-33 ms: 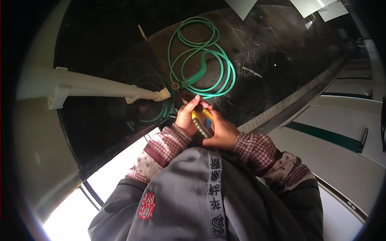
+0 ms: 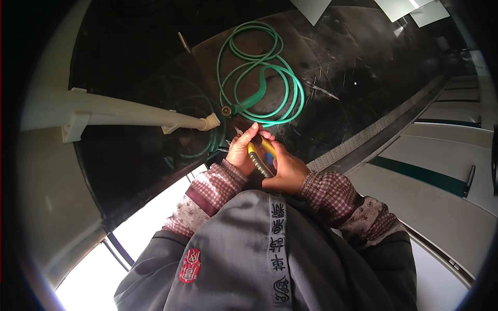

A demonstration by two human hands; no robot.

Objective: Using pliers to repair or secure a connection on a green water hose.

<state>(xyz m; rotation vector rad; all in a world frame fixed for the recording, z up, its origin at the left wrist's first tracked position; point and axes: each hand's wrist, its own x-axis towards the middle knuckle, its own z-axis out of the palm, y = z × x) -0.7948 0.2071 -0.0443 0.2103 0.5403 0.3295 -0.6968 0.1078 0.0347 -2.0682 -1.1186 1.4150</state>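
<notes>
My right hand point(image 2: 288, 170) is closed around pliers point(image 2: 259, 161) with yellow and grey handles, held just in front of my body. Opposite it, my left hand point(image 2: 240, 151) has its thumb and fingers pinched together beside the tool. What lies in that pinch, and the pliers' jaws, are hidden by my fingers. Just beyond my hands a thin green hose point(image 2: 301, 98) lies in loose coils on the dark counter. A curved green handle point(image 2: 252, 99) with a round brass-coloured end point(image 2: 226, 111) rests among the loops.
From the left a white pipe point(image 2: 140, 113) on brackets reaches over the dark glossy counter point(image 2: 332, 57). A thin rod point(image 2: 183, 41) lies at the far left. White cabinets with green strips point(image 2: 420, 175) stand on the right, beyond a perforated strip point(image 2: 358, 142). White sheets point(image 2: 313, 9) lie at the far edge.
</notes>
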